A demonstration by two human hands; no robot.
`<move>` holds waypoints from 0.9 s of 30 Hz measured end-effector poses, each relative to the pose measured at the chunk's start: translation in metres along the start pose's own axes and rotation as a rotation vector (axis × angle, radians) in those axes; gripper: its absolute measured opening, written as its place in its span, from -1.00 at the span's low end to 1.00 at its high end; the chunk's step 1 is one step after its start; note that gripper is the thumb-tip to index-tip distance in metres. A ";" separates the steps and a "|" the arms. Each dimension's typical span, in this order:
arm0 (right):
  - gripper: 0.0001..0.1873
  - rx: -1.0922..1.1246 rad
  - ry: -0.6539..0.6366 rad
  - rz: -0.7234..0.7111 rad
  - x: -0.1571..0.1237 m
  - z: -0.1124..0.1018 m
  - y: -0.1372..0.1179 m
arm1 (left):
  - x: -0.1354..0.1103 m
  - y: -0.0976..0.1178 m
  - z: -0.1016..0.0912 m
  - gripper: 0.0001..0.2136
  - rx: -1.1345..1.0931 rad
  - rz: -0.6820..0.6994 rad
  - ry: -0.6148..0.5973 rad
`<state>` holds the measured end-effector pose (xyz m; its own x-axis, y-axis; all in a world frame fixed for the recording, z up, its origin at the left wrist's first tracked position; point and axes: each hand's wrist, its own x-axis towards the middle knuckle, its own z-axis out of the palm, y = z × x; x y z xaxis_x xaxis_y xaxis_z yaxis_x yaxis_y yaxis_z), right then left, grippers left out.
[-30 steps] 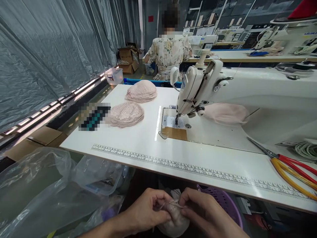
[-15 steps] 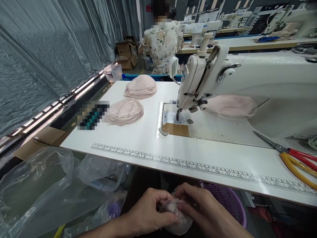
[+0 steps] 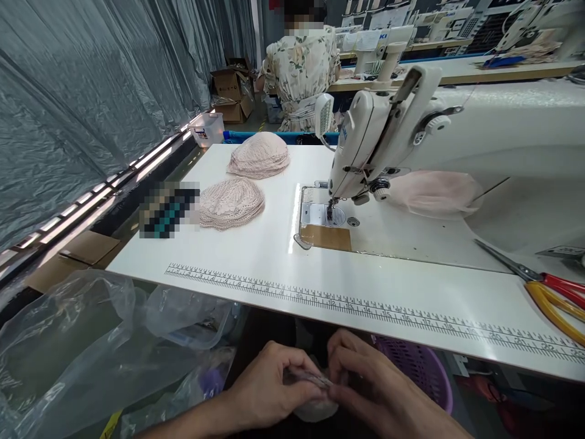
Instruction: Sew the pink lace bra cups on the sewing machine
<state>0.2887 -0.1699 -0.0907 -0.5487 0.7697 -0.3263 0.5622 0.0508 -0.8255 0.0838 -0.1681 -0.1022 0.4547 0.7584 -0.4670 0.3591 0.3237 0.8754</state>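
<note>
Below the table's front edge, my left hand point(image 3: 276, 385) pinches the edge of a pale pink lace fabric piece point(image 3: 316, 410) between thumb and fingers. Close beside it, my right hand point(image 3: 361, 381) is closed on the same edge from the other side. Much of the piece is hidden behind my fingers. On the white table point(image 3: 274, 262) lie two stacks of pale pink cup-shaped lace pieces, a nearer stack point(image 3: 232, 204) and a farther stack point(image 3: 259, 155). The sewing machine point(image 3: 361, 146) stands to their right, its needle area apart from my hands.
Scissors point(image 3: 532, 274) with red and yellow handles lie at the right. Sheer pink fabric point(image 3: 434, 192) sits behind the machine head. A purple basket point(image 3: 418, 372) is under the table, and clear plastic bags point(image 3: 68, 353) are at left. A person point(image 3: 299, 79) sits ahead.
My hands have turned the lace piece, so its edge now shows as a thin folded line between my fingertips. The camera view has shifted slightly.
</note>
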 end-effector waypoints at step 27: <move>-0.83 0.197 -0.220 0.145 0.001 0.014 0.013 | -0.013 -0.002 -0.027 -0.85 0.063 -0.107 -0.241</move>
<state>0.2865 -0.1770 -0.1081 -0.6045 0.6027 -0.5209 0.5254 -0.1899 -0.8294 0.0549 -0.1639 -0.0946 0.5894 0.5631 -0.5793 0.4621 0.3532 0.8135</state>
